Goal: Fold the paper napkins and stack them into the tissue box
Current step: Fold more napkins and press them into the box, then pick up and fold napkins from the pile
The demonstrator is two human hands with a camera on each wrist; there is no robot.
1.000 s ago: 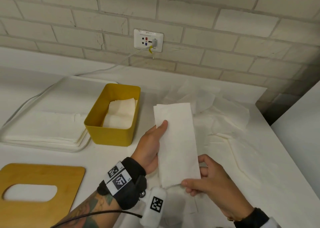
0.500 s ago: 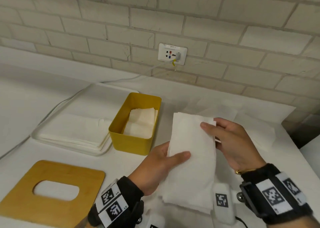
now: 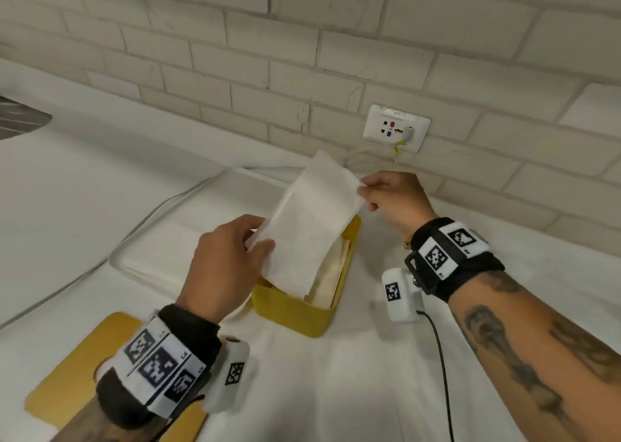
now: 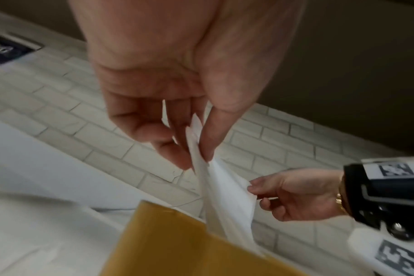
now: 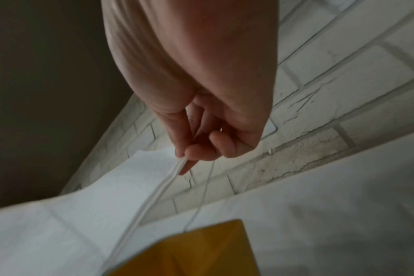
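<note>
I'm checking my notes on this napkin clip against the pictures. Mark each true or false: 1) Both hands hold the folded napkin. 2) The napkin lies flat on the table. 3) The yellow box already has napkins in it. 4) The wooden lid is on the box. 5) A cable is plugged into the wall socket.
1) True: the left hand and right hand each pinch an end of the folded napkin.
2) False: it hangs in the air over the yellow box.
3) True: napkins show inside.
4) False: the wooden lid lies on the table, left of the box.
5) True: at the wall socket.
</note>
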